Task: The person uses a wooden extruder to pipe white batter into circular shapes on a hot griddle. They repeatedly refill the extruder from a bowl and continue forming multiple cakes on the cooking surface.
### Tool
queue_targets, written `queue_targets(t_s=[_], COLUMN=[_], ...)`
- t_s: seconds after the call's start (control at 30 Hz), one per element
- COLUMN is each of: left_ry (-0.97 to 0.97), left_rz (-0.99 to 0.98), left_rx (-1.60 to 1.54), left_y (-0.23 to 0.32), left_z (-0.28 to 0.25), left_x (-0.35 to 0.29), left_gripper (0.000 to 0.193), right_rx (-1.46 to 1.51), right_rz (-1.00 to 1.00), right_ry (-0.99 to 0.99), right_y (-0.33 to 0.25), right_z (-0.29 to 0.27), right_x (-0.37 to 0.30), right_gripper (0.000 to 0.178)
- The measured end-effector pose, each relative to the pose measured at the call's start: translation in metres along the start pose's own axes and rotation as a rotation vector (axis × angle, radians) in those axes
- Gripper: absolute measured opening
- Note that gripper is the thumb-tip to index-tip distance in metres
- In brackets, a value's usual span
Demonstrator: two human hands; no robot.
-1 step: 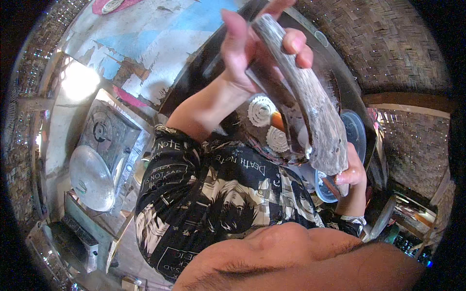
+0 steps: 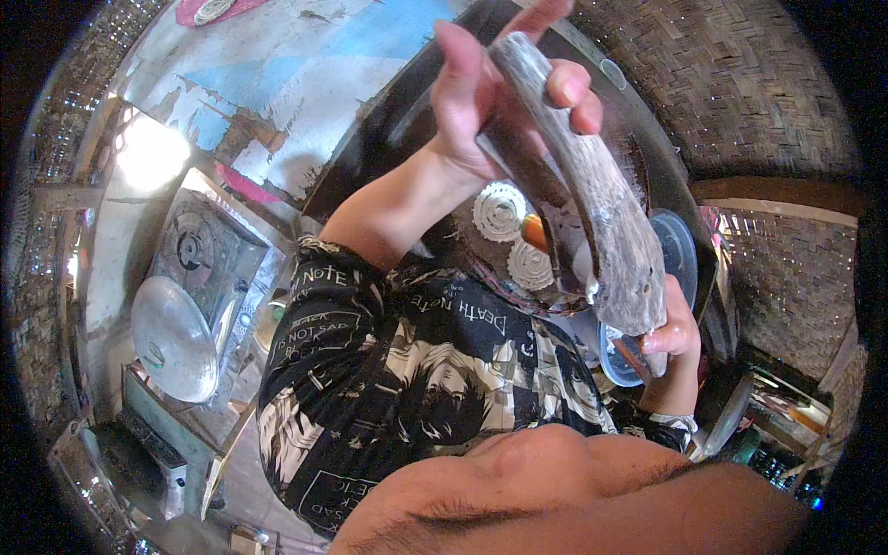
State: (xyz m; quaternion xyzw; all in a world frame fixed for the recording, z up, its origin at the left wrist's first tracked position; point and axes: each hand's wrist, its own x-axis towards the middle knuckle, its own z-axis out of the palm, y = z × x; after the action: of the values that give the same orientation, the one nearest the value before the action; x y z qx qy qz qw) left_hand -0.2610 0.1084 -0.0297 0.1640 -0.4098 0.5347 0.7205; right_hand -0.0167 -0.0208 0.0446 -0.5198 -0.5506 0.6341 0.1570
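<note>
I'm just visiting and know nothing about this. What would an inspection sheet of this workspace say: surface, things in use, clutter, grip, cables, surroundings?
Surface: dark surface; a round tray near the person's body.
Job's things: grey wooden tool, held up; two white coils visible on the tray, an orange item by them; translucent bluish container at right, partly hidden.
Clutter: metal box and round metal lid at left.
Left grip: left hand, fingers curled over the tool's upper end, thumb spread.
Right grip: right hand at the lower end, fingers partly hidden.
Cables: nothing seen.
Surroundings: woven wall at right; bright light at left.
</note>
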Motion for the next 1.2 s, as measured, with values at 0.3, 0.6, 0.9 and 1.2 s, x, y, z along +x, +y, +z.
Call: queue_targets(t_s=[0.3,0.6,0.9,1.2], left_ry=[0.004,0.049,0.565,0.850], left_rz=[-0.081,-0.134,-0.654,-0.459], left_rx=[-0.027,0.145,1.916,1.740], left_y=[0.005,0.033,0.036,0.019], left_z=[-0.015,-0.007,-0.045,-0.013], left_x=[0.017,0.029,-0.073,-0.105], left_gripper=[0.082,0.087,0.066,0.042], right_rx=[-0.100,-0.043,0.079,0.092], right_rz=[-0.026,-0.125,-0.207,-0.275], right_ry=[0.128,0.084,0.124,0.138], right_y=[-0.012,0.000,0.013,0.026], right_z=[-0.002,0.004,0.005,0.010], right_x=[0.010,0.040,0.060,0.069], right_gripper=[0.085,0.088,0.092,0.089])
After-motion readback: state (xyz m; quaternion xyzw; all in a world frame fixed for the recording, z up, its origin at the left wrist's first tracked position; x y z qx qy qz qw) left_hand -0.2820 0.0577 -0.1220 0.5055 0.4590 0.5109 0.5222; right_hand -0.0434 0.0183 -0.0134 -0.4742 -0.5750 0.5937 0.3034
